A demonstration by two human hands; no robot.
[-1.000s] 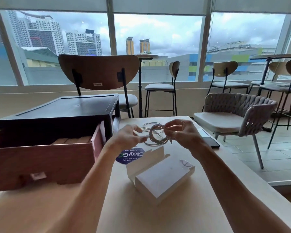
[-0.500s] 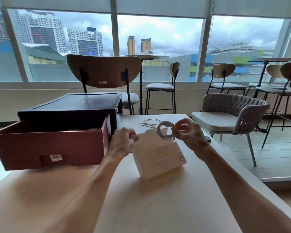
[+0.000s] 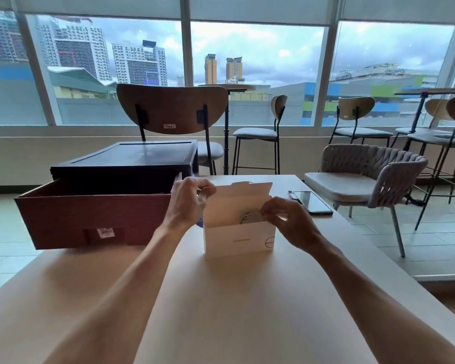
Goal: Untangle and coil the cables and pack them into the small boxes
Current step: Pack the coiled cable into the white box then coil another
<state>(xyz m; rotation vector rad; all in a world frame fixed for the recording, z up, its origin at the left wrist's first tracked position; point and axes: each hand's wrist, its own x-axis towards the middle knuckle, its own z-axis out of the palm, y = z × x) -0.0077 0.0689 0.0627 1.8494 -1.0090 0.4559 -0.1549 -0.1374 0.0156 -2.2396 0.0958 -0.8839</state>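
Your right hand [image 3: 286, 223] pinched the coiled cable [image 3: 249, 218], half inside the small white box [image 3: 237, 240]. Your left hand [image 3: 191, 203] held the box's open lid [image 3: 247, 195] by its left edge. The box stood on the table [image 3: 221, 298], between a wooden drawer [image 3: 90, 219] and a phone [image 3: 310, 202].

We see the small box [image 3: 238, 236] white, with a thin grey ring printed on its front; the coiled cable [image 3: 250, 218] pale grey; the table [image 3: 221, 298] light tan; the drawer [image 3: 90, 219] reddish brown, its case [image 3: 132, 158] black; the phone [image 3: 311, 202] glossy black; the chair [image 3: 373, 164] a beige woven lattice.
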